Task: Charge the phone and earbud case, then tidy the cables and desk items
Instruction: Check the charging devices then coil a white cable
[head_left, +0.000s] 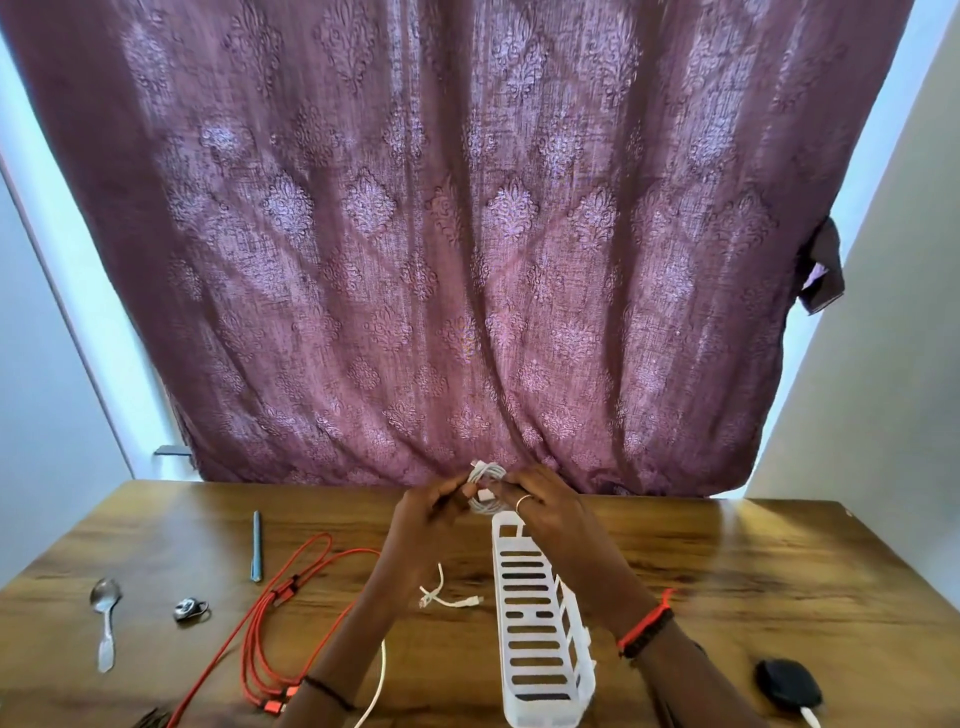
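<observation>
Right now both hands up over the far edge of the surface (727, 561): left hand (426, 514) and right hand (540, 506) fingers pinched shut on the coiled white cable (485, 475), just above the far end of the white slotted basket (535, 623). Red cable (270, 618) loose at left, short white cable (441, 597) between it and basket. Black earbud case (787, 680) near right, plugged.
</observation>
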